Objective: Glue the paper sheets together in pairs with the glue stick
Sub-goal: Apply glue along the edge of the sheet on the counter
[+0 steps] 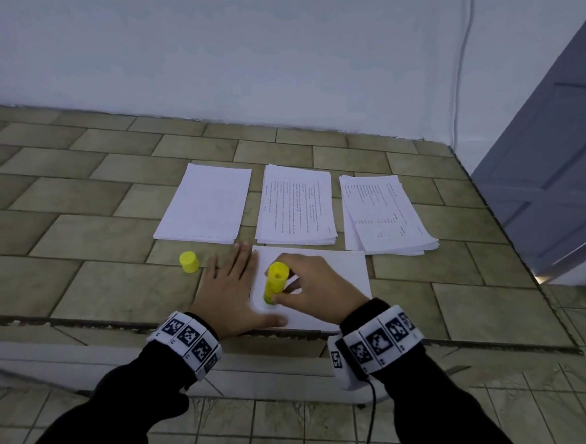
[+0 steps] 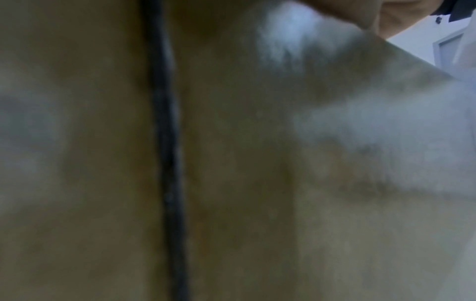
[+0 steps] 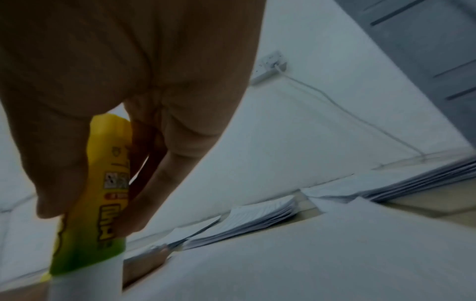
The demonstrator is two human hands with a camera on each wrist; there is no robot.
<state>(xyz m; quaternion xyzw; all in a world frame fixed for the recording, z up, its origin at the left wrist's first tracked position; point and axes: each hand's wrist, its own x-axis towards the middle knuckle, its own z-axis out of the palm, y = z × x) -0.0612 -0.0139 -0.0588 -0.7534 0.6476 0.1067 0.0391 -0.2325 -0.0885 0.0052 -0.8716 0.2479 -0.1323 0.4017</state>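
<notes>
while left hand (image 1: 227, 288) presses sheet (image 1: 336, 276) flat | right hand (image 1: 310, 288) grip pinches glue stick (image 1: 275, 282)

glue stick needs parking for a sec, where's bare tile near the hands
Bare tile lies left of the yellow cap, and right of the single sheet below the right stack. It is crowded around the left hand, the right hand gripping the glue stick, and the narrow gaps between stacks.

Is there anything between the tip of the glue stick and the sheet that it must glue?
Nothing visible. The right hand holds the glue stick upright with its tip on the sheet. The cap stands apart, and the left hand lies flat at the sheet's edge.
</notes>
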